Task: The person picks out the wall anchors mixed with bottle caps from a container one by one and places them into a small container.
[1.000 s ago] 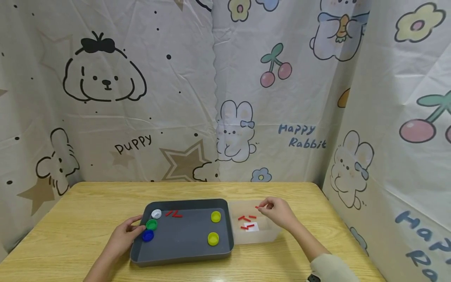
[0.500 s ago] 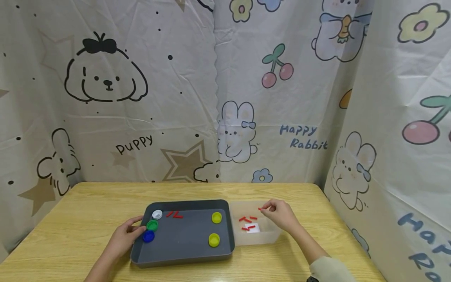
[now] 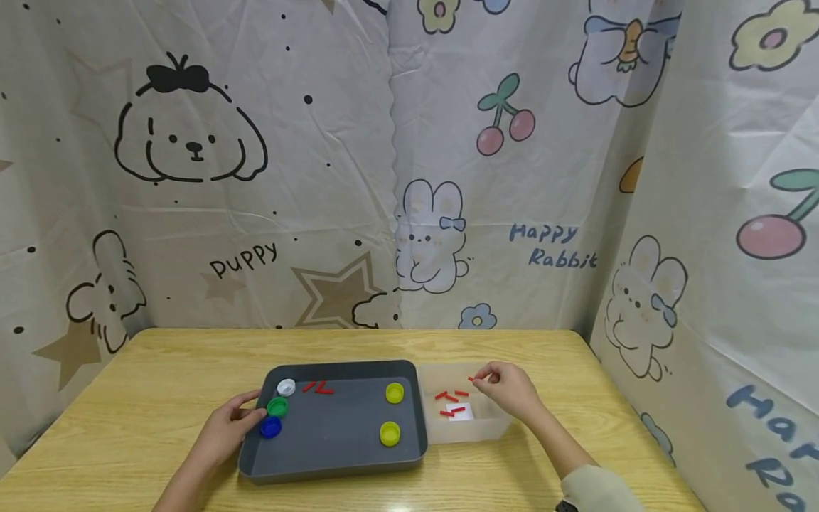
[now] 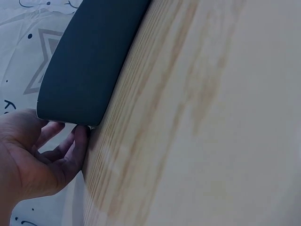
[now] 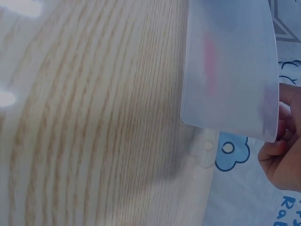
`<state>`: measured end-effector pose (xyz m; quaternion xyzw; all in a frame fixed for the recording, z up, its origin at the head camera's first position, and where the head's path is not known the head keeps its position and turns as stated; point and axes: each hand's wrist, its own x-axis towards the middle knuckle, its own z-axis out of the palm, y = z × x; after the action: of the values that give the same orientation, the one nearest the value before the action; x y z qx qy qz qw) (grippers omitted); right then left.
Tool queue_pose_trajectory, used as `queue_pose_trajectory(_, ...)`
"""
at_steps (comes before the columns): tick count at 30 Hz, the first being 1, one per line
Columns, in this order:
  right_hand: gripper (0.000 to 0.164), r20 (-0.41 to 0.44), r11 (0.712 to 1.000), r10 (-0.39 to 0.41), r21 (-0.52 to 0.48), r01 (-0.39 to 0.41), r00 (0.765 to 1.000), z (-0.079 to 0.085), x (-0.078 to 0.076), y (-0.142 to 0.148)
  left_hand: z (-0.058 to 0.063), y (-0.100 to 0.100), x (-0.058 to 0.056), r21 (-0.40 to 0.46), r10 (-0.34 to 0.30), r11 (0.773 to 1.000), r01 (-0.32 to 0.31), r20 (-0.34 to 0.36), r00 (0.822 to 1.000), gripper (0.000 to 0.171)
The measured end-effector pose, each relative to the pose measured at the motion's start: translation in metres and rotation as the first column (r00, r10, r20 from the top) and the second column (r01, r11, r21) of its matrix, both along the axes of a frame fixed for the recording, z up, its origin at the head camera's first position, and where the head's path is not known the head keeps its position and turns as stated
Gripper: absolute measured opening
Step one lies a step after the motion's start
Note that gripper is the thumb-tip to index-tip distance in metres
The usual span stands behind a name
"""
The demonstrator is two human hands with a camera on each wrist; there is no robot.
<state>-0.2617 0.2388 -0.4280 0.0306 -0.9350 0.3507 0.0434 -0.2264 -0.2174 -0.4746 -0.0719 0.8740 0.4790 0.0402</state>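
My left hand [image 3: 224, 429] grips the left rim of the dark grey tray [image 3: 333, 469], thumb over the edge. In the left wrist view, the fingers of that hand [image 4: 47, 157] meet the tray's outer wall [image 4: 87, 66]. Over the translucent plastic box [image 3: 467, 432], my right hand [image 3: 508, 391] pinches a short red stick [image 3: 471, 379] between thumb and fingertips. Several similar red sticks [image 3: 451, 398] lie in the box. In the right wrist view, the box wall [image 5: 230, 70] hides the pinched stick from sight; the right hand [image 5: 284, 146] shows at its edge.
In the tray, a white bottle cap [image 3: 286, 387], a green cap [image 3: 277, 407] and a blue cap [image 3: 271, 427] line the left side. Two yellow caps [image 3: 394, 392] sit at right, and a few red sticks [image 3: 325, 390] lie near the back. A printed curtain [image 3: 320, 178] hangs behind the table [image 3: 128, 427].
My right hand has shifted very slightly to the right over the box, still pinching the red stick. The left hand keeps its hold on the tray. The head view has tilted a little.
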Motion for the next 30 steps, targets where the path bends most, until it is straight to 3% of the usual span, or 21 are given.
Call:
queue_pose_trajectory(14, 0.011, 0.005, 0.999, -0.021, 0.028, 0.021, 1.000, 0.0005, -0.0013, -0.0005, 0.0010, -0.0003, 0.0001, 0.000, -0.002, 1.000, 0.002, 0.001, 1.000, 0.054)
queue_pose_trajectory(30, 0.010, -0.029, 1.000, 0.010, 0.002, -0.010, 1.000, 0.0090, -0.0011, 0.0005, 0.0009, -0.0005, 0.0004, 0.009, -0.013, 1.000, 0.013, -0.002, 1.000, 0.056)
